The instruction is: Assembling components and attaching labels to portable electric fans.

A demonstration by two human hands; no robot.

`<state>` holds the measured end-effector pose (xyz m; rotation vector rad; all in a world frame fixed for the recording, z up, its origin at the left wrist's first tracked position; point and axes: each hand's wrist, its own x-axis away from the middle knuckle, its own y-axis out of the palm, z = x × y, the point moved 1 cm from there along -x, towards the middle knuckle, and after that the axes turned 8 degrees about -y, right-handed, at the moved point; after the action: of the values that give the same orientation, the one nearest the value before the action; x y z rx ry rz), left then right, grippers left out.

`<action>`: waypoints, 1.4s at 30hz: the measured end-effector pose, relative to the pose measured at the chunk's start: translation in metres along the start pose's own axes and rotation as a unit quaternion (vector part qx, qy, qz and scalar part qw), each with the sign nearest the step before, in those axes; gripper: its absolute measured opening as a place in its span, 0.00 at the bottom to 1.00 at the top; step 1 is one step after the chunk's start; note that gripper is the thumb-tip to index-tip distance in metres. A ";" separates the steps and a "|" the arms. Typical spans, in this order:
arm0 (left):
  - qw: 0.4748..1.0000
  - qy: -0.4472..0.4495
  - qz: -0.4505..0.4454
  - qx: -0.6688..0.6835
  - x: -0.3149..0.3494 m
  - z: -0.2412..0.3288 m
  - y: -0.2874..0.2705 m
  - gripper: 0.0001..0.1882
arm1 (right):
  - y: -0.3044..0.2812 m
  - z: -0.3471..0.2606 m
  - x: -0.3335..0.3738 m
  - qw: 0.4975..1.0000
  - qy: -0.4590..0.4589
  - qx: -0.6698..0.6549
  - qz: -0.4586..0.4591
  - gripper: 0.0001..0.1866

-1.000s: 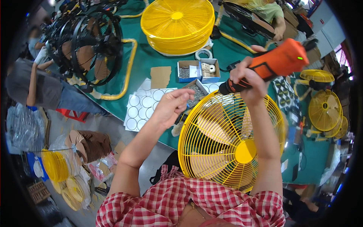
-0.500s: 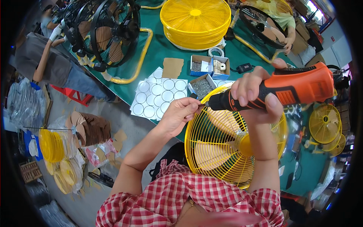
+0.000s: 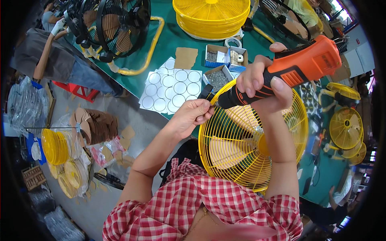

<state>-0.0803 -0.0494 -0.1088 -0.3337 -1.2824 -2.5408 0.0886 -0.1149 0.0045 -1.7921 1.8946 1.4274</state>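
Note:
My right hand (image 3: 263, 82) is wrapped round an orange and black cordless screwdriver (image 3: 299, 68), its nose pointing left and slightly down. At the tool's tip, my left hand (image 3: 191, 116) pinches something small, perhaps a screw, between thumb and fingers; the fingertips hide most of it. Both hands are over the upper left rim of a yellow fan (image 3: 229, 156), whose wire guard covers pale blades. A small black piece (image 3: 206, 91) shows at the rim just beyond my left fingertips.
Beyond the fan are small boxes of screws (image 3: 218, 78), sheets of round labels (image 3: 173, 86) and a tape roll (image 3: 233, 42). Stacked yellow guards (image 3: 211, 20) and a black fan (image 3: 116, 30) stand on the green table (image 3: 165, 48). Co-workers are at the far left and far right.
The screwdriver and my right hand have moved left and tilted more downward. My left hand stays at the tool's tip. The view has shifted slightly.

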 end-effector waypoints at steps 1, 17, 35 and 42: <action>0.997 0.040 0.045 -0.044 -0.001 -0.002 -0.002 0.12 | 0.000 0.001 0.001 1.000 0.004 0.008 0.001 0.29; 0.800 0.295 0.301 -0.426 -0.018 -0.043 -0.025 0.14 | -0.017 0.046 0.025 0.971 0.071 0.227 0.014 0.25; 0.952 0.062 0.165 0.251 0.014 -0.052 -0.051 0.19 | -0.012 0.062 0.033 0.890 0.047 0.414 -0.185 0.23; 0.942 0.018 0.163 0.294 0.035 -0.062 -0.058 0.16 | -0.009 0.068 0.040 0.855 -0.003 0.466 -0.228 0.21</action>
<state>-0.1382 -0.0715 -0.1771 -0.3293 -1.7250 -1.7817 0.0538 -0.0923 -0.0631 -1.5197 1.5451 0.2356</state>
